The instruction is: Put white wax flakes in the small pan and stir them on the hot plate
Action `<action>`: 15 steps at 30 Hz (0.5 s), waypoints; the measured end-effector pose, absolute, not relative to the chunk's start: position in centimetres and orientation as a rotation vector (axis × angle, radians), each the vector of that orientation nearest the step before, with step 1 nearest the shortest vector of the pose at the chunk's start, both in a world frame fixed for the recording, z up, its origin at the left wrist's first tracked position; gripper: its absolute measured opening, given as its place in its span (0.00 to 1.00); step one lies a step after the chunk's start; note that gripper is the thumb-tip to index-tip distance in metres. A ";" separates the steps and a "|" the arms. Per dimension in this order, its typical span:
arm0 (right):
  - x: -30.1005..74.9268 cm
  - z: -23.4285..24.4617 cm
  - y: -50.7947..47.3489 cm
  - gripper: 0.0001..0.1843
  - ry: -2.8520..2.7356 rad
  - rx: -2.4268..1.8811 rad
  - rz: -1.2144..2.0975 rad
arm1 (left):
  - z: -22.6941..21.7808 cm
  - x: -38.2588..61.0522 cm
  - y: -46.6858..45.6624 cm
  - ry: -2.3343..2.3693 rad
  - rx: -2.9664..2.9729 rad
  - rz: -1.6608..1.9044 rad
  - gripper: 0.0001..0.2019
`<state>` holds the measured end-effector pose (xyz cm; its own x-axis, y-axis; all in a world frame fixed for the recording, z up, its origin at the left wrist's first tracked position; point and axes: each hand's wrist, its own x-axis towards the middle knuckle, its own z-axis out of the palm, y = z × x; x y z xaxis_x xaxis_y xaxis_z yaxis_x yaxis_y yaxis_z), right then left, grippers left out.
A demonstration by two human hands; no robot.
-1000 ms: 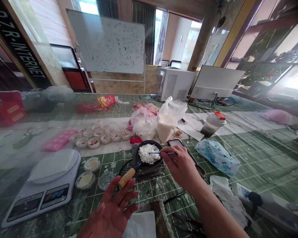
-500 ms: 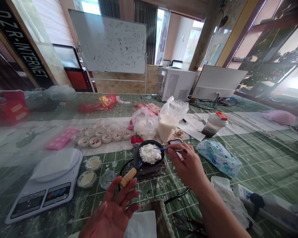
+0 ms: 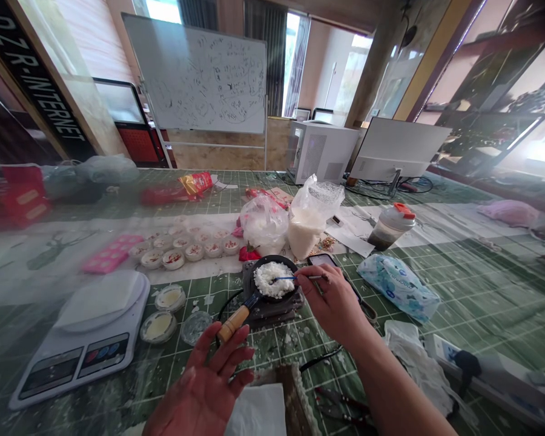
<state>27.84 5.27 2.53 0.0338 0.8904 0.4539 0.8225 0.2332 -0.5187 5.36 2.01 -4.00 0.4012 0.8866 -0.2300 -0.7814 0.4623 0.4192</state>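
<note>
Fingers of the right hand point(image 3: 332, 298) are pinched together on a thin blue stick point(image 3: 287, 278), its tip in the white granules point(image 3: 264, 283) heaped in the small black pan point(image 3: 273, 260). Palm up, the left hand point(image 3: 202, 384) has its fingers spread apart beside the pan's wooden handle point(image 3: 234, 324); from where I stand, I can't tell whether any fingertip touches it. The pan sits on a dark slab point(image 3: 279, 315) on the green checked cloth point(image 3: 476, 278). To its left are a clear dish point(image 3: 196, 329) and a white scale point(image 3: 134, 339).
</note>
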 end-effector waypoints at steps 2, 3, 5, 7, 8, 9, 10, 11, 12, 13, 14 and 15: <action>28.1 2.2 5.6 0.09 -1.715 -1.598 0.080 | -4.0 5.4 2.0 0.447 0.268 1.067 0.21; 28.1 2.0 5.8 0.09 -1.690 -1.597 0.065 | -4.0 5.4 2.0 0.442 0.273 1.065 0.21; 28.1 1.6 6.2 0.09 -1.678 -1.597 0.032 | -4.1 5.3 2.1 0.433 0.282 1.064 0.21; 27.8 1.3 6.5 0.10 -1.712 -1.603 0.027 | -4.3 5.3 2.1 0.429 0.288 1.064 0.21; 27.7 1.2 6.5 0.10 -1.737 -1.601 0.044 | -4.3 5.3 2.1 0.424 0.290 1.064 0.21; 27.6 1.2 6.4 0.10 -1.758 -1.594 0.068 | -4.4 5.3 2.1 0.420 0.293 1.064 0.22; 27.4 1.4 6.3 0.10 -1.768 -1.584 0.093 | -4.4 5.3 2.1 0.417 0.295 1.064 0.22; 27.3 1.6 6.0 0.10 -1.768 -1.570 0.110 | -4.4 5.3 2.1 0.415 0.296 1.065 0.22; 27.2 1.8 5.8 0.10 -1.766 -1.552 0.121 | -4.3 5.3 2.0 0.414 0.298 1.069 0.22; 27.2 2.0 5.5 0.10 -1.772 -1.534 0.134 | -4.2 5.3 2.0 0.416 0.300 1.071 0.22; 27.1 2.3 5.3 0.10 -1.788 -1.516 0.152 | -4.2 5.3 2.0 0.422 0.301 1.074 0.22; 27.0 2.4 5.1 0.10 -1.811 -1.502 0.172 | -4.1 5.2 2.0 0.428 0.302 1.077 0.22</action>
